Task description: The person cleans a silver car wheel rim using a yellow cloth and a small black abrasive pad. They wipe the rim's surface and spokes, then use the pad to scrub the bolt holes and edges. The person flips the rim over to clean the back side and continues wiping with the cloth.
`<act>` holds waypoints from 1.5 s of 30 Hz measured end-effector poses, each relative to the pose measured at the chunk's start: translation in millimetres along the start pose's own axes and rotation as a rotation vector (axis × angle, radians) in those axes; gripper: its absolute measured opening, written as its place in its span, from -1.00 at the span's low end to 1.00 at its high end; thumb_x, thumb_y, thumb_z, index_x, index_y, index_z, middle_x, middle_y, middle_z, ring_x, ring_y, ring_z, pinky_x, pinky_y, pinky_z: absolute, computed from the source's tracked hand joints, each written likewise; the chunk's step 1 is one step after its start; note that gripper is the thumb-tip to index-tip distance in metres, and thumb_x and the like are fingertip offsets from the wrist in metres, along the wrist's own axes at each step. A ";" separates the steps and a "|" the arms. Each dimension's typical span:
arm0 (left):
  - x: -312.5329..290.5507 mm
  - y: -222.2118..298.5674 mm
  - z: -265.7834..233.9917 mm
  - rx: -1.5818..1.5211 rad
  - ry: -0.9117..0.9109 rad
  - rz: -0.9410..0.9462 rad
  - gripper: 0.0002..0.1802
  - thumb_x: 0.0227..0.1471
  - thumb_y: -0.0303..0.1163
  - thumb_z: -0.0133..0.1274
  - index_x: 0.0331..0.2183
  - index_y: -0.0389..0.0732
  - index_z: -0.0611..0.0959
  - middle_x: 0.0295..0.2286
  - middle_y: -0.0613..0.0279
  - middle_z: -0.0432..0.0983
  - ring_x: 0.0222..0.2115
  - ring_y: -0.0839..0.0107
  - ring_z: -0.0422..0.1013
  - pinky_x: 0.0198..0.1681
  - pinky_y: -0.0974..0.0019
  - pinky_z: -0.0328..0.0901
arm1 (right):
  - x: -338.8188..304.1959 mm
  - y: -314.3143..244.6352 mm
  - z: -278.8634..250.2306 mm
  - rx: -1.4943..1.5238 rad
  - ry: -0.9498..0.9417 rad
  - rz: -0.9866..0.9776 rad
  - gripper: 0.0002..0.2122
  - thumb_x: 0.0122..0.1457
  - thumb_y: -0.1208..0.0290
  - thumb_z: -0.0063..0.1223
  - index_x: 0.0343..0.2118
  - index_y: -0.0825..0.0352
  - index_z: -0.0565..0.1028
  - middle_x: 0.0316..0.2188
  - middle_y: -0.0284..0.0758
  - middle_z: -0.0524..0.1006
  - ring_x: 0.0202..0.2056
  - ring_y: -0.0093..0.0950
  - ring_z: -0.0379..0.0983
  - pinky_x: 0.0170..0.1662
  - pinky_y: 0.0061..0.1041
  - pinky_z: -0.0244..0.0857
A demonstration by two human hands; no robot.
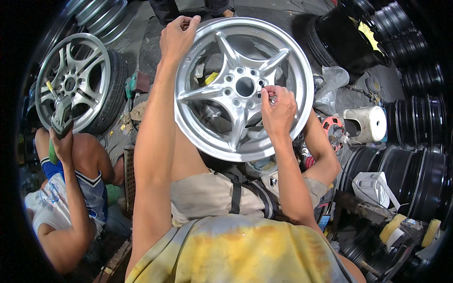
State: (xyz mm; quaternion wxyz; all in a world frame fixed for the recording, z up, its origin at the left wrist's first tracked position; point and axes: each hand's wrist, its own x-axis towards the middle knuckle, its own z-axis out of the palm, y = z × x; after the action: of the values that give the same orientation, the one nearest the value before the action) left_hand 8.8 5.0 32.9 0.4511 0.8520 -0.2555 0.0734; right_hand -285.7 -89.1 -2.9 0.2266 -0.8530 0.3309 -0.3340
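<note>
We see smooth silver metal in the rim [238,118], with a soft gloss across its face. The wheel [88,86] at left shows duller, satin metal beside a tyre [113,87] of matt, grooved rubber. At right we find black rims [422,184] with a shiny, glossy coat and a bag [334,85] of clear, crinkled plastic. Our shirt [236,250] and shorts [203,194] are matt cloth.

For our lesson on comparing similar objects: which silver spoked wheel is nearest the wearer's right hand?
The star-spoked wheel at the centre: the right hand is directly over it. The other spoked wheel, at left, is beside a co-worker.
</note>
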 end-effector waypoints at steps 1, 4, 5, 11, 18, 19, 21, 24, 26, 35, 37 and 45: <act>3.3 -11.5 6.9 0.037 -0.035 0.008 -0.39 0.05 0.21 0.14 -0.26 -0.19 0.78 -0.39 0.08 0.70 -0.29 0.12 0.62 -0.15 0.15 0.42 | -0.2 2.6 4.0 -0.094 0.009 -0.041 -0.94 0.09 0.47 0.24 -0.38 0.31 0.62 -0.45 -0.32 0.56 -0.34 -0.31 0.45 -0.20 -0.29 0.28; 11.9 -37.8 25.0 0.058 -0.238 -0.050 -0.11 -0.01 0.45 0.01 -0.19 -0.26 0.77 -0.31 -0.13 0.68 -0.16 -0.08 0.58 0.07 0.01 0.33 | -2.0 0.0 7.8 -0.156 -0.040 -0.020 -0.94 0.12 0.41 0.22 -0.38 0.25 0.63 -0.42 -0.36 0.57 -0.27 -0.30 0.42 -0.13 -0.25 0.21; 12.2 -41.2 29.3 0.076 -0.256 -0.062 -0.08 -0.01 0.48 -0.02 -0.18 -0.26 0.76 -0.28 -0.17 0.67 -0.13 -0.10 0.57 0.09 -0.01 0.31 | -2.2 -0.7 8.7 -0.185 -0.049 -0.021 -0.94 0.12 0.40 0.21 -0.38 0.24 0.63 -0.41 -0.36 0.57 -0.26 -0.31 0.42 -0.13 -0.24 0.20; 13.5 -40.0 32.5 0.093 -0.443 -0.112 0.02 0.00 0.55 -0.14 -0.11 -0.28 0.74 -0.15 -0.28 0.61 -0.01 -0.20 0.48 0.14 -0.04 0.29 | -0.9 1.7 17.3 -0.195 -0.016 -0.054 -0.93 0.11 0.38 0.22 -0.39 0.23 0.61 -0.40 -0.39 0.56 -0.25 -0.31 0.38 -0.13 -0.23 0.12; 14.6 -39.8 37.1 0.114 -0.457 -0.145 0.02 0.02 0.55 -0.16 -0.11 -0.29 0.73 -0.13 -0.35 0.58 0.02 -0.21 0.47 0.14 -0.05 0.30 | -2.9 3.5 19.6 -0.207 -0.002 -0.069 -0.93 0.10 0.38 0.23 -0.41 0.23 0.60 -0.44 -0.38 0.53 -0.26 -0.30 0.34 -0.14 -0.25 0.08; 15.6 -41.8 36.4 0.109 -0.461 -0.148 0.03 0.02 0.55 -0.15 -0.11 -0.30 0.73 -0.13 -0.36 0.58 0.01 -0.20 0.48 0.13 -0.05 0.30 | 2.7 3.2 23.3 -0.188 0.008 -0.074 -0.93 0.10 0.38 0.23 -0.41 0.24 0.60 -0.44 -0.38 0.53 -0.26 -0.30 0.34 -0.14 -0.25 0.07; 17.6 -45.3 35.3 0.099 -0.470 -0.153 0.03 0.02 0.54 -0.14 -0.11 -0.33 0.72 -0.14 -0.38 0.58 0.01 -0.19 0.49 0.12 -0.04 0.32 | 1.2 2.6 23.0 -0.176 0.004 -0.084 -0.93 0.10 0.39 0.23 -0.40 0.24 0.60 -0.45 -0.38 0.52 -0.25 -0.30 0.33 -0.13 -0.25 0.07; 15.8 -46.4 38.2 0.136 -0.407 -0.133 0.03 0.03 0.52 -0.13 -0.13 -0.37 0.72 -0.17 -0.37 0.59 -0.02 -0.18 0.50 0.10 -0.04 0.33 | -7.5 -1.4 18.2 -0.195 -0.032 -0.077 -0.94 0.11 0.40 0.22 -0.40 0.24 0.59 -0.45 -0.38 0.51 -0.25 -0.30 0.33 -0.13 -0.25 0.08; 14.6 -36.9 36.8 0.106 -0.425 -0.149 0.01 0.03 0.52 -0.07 -0.25 -0.41 0.75 -0.28 -0.29 0.62 -0.12 -0.04 0.54 0.00 0.03 0.36 | -1.9 0.2 19.0 -0.181 -0.004 -0.096 -0.94 0.11 0.40 0.22 -0.41 0.24 0.59 -0.44 -0.39 0.51 -0.25 -0.30 0.33 -0.13 -0.24 0.07; 13.5 -41.6 36.1 0.065 -0.427 -0.112 -0.01 0.05 0.50 -0.08 -0.20 -0.38 0.75 -0.27 -0.24 0.63 -0.14 -0.04 0.56 0.00 0.06 0.37 | -3.2 2.8 23.2 -0.180 0.053 -0.142 -0.93 0.10 0.40 0.22 -0.40 0.26 0.58 -0.46 -0.39 0.50 -0.25 -0.32 0.33 -0.13 -0.24 0.08; 13.9 -35.2 31.2 0.055 -0.483 -0.150 -0.04 0.05 0.50 -0.11 -0.12 -0.28 0.74 -0.16 -0.31 0.61 -0.04 -0.16 0.52 0.08 -0.01 0.34 | 2.5 2.7 23.5 -0.185 0.027 -0.120 -0.92 0.13 0.37 0.20 -0.38 0.25 0.58 -0.46 -0.39 0.52 -0.24 -0.31 0.34 -0.11 -0.24 0.11; 9.3 -33.2 32.0 0.039 -0.463 -0.114 -0.09 0.08 0.47 -0.10 -0.18 -0.25 0.77 -0.25 -0.29 0.63 -0.11 -0.11 0.56 0.01 0.02 0.38 | 0.2 7.1 23.9 -0.165 0.023 -0.138 -0.93 0.09 0.40 0.23 -0.41 0.24 0.58 -0.44 -0.40 0.50 -0.24 -0.31 0.33 -0.13 -0.26 0.08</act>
State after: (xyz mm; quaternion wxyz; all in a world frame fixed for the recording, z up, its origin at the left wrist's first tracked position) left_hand 30.1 -8.8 -6.7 0.3673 0.8676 -0.3024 -0.1446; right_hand -271.4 -90.1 -23.3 0.1281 -0.8856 0.3004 -0.3303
